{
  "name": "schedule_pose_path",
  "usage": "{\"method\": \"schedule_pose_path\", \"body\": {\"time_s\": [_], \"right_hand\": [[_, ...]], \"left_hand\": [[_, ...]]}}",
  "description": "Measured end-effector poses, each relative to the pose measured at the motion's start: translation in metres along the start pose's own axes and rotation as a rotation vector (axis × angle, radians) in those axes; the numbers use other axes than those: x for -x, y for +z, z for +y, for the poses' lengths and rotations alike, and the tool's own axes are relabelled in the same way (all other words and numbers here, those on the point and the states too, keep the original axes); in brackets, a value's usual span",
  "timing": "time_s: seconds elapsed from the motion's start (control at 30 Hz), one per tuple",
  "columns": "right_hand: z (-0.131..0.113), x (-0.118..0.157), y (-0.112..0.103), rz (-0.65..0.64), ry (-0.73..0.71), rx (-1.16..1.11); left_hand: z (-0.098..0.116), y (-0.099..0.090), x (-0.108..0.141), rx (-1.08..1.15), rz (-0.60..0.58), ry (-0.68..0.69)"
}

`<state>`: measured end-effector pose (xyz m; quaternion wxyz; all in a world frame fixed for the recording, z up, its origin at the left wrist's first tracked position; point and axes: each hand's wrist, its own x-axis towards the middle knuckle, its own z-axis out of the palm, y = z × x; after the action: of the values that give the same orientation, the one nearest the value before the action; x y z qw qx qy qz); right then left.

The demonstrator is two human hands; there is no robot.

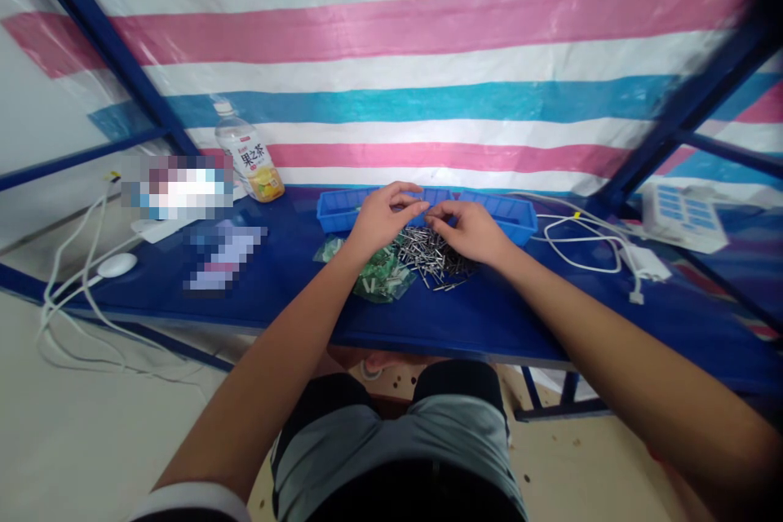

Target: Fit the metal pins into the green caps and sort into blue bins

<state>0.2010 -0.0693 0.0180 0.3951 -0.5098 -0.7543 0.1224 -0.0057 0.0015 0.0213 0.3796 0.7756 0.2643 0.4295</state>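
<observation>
My left hand is over the green plastic bag, its thumb and fingers pinched near the other hand. Close beside it, my right hand has its fingertips drawn together above a pile of small silvery metal pins. Whatever lies between the fingertips of either hand is too small to make out. Behind the hands stand blue plastic trays, one at the left and one at the right. Small pale pieces show in the green bag.
A drink bottle stands at the back left of the blue table. Blurred-out items lie left of it. White cables and an adapter lie at the right, near a white and blue box. Blue metal posts flank the striped sheet.
</observation>
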Motion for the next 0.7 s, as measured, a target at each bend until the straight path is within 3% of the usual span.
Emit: {"method": "schedule_pose_path", "body": {"time_s": [0.17, 0.33, 0.4, 0.57, 0.7], "right_hand": [[0.008, -0.003, 0.0, 0.012, 0.065, -0.179], [0.004, -0.006, -0.004, 0.085, 0.143, -0.303], [-0.001, -0.006, -0.005, 0.064, 0.224, -0.393], [-0.006, -0.006, -0.007, 0.024, 0.582, -0.522], [-0.006, -0.007, -0.009, 0.055, 0.607, -0.519]], "left_hand": [[0.002, 0.001, 0.002, -0.028, -0.03, -0.01], [0.002, 0.002, 0.004, -0.266, -0.103, 0.052], [0.004, 0.002, 0.005, -0.33, -0.167, 0.087], [0.01, -0.001, 0.009, -0.475, -0.34, 0.139], [0.008, -0.002, 0.009, -0.523, -0.386, 0.133]]}}
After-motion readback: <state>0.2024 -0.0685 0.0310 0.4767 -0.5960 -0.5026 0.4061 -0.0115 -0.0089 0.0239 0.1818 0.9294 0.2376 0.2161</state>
